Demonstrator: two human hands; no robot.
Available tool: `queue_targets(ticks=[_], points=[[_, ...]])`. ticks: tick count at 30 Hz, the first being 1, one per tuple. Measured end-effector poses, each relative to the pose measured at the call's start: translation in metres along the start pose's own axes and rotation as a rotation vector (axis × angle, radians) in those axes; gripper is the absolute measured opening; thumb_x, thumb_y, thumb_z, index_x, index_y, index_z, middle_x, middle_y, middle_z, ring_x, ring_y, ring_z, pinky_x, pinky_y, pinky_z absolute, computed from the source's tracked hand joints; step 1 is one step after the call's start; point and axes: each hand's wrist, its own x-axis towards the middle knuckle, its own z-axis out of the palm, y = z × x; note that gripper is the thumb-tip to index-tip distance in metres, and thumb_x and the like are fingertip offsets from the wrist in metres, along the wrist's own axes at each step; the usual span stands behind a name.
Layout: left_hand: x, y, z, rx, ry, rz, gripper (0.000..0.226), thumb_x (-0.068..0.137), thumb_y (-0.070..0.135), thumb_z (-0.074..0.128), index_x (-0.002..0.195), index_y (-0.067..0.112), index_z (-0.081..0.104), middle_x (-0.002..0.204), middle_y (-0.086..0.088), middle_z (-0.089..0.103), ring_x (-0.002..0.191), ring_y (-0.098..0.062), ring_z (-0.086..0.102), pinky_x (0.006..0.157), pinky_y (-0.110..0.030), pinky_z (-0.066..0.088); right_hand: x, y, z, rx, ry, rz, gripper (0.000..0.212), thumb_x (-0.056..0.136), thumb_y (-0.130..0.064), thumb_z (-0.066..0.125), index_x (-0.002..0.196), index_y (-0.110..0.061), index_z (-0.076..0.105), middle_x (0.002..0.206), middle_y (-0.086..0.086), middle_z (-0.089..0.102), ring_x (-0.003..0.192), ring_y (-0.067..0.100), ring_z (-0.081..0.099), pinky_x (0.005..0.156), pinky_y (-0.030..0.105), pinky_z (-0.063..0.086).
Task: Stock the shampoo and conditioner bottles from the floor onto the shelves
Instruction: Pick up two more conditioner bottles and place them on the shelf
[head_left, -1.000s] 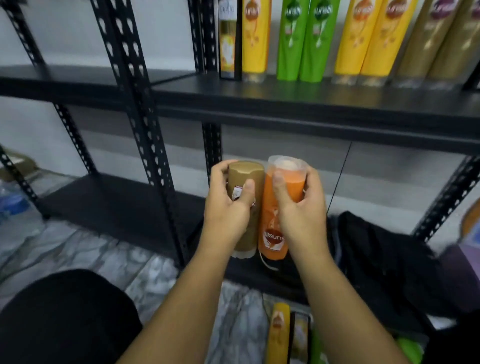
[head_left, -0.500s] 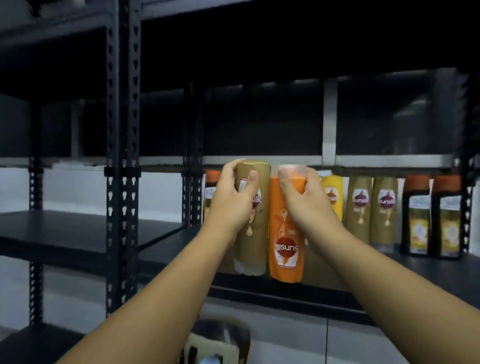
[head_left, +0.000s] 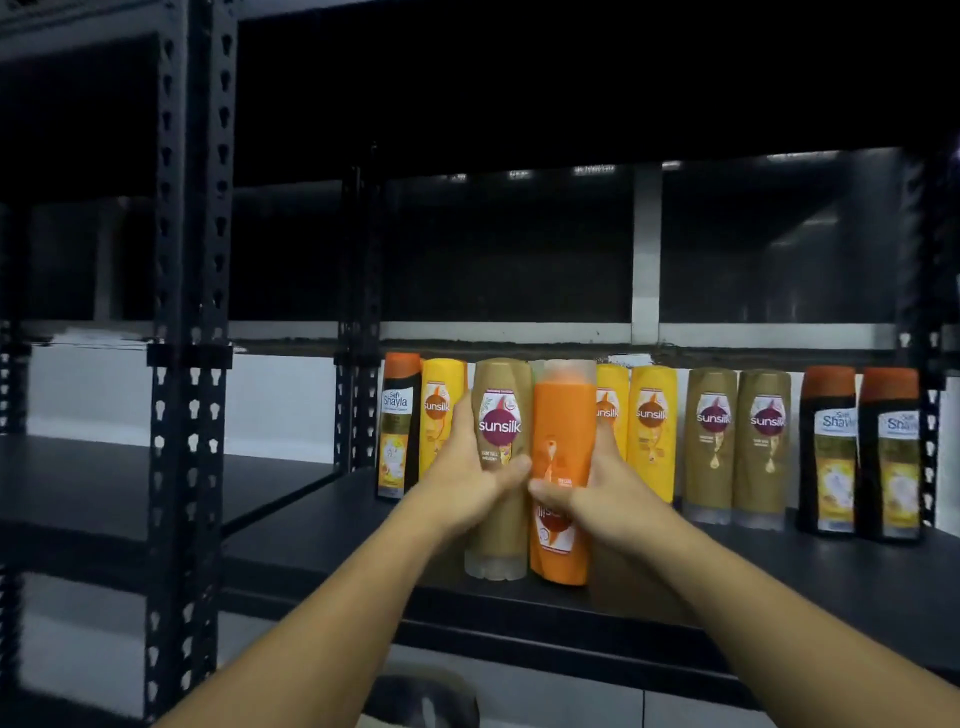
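From the head camera, your left hand (head_left: 462, 493) is wrapping its grip around a gold bottle (head_left: 497, 467), while your right hand (head_left: 597, 496) is clasping an orange bottle (head_left: 562, 467) touching the gold one's right side. Both bottles are standing upright at the front edge of the black shelf (head_left: 831, 571). Behind the gold bottle, a row of yellow bottles (head_left: 652, 431), more gold ones and dark bottles (head_left: 831, 447) is lining the shelf's back.

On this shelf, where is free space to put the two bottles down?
Free: the front strip of the shelf before the back row, and the gap between the brown pair and black bottles. Crowded: the back row behind the left hand and right hand.
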Motion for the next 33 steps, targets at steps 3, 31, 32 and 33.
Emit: queue_targets(ticks=[3,31,32,33], points=[[-0.005,-0.024,0.002,0.071,-0.062,-0.066,0.08,0.095,0.026,0.072,0.152,0.045,0.019,0.137,0.017,0.056,0.126,-0.006,0.056,0.108,-0.04,0.049,-0.003,0.029,0.002,0.135,-0.011,0.053,0.079,0.086,-0.041,0.076,0.146,-0.038,0.024,0.123,-0.015,0.056,0.108,0.007,0.059,0.088,0.033,0.051],[0.014,-0.07,0.005,0.904,-0.198,-0.286,0.071,0.097,0.059,0.054,0.154,0.021,0.034,0.148,-0.003,0.051,0.13,-0.023,0.052,0.106,-0.041,0.049,0.011,0.061,0.013,0.075,0.153,0.103,0.064,0.084,-0.047,0.077,0.132,-0.04,0.035,0.12,-0.011,0.056,0.102,0.007,0.056,0.086,0.03,0.047],[0.012,-0.07,0.003,0.916,-0.189,-0.274,0.067,0.096,0.062,0.052,0.149,0.022,0.043,0.144,-0.001,0.055,0.127,-0.022,0.055,0.104,-0.041,0.05,0.011,0.06,0.013,0.073,0.156,0.106,0.066,0.084,-0.047,0.076,0.136,-0.038,0.036,0.122,-0.01,0.056,0.104,0.009,0.056,0.087,0.031,0.048],[0.009,-0.071,0.003,0.921,-0.175,-0.265,0.064,0.095,0.064,0.05,0.146,0.024,0.048,0.141,0.0,0.057,0.125,-0.021,0.056,0.103,-0.041,0.05,0.011,0.06,0.013,0.069,0.16,0.116,0.07,0.084,-0.047,0.076,0.14,-0.036,0.036,0.125,-0.008,0.056,0.108,0.012,0.057,0.089,0.033,0.049]])
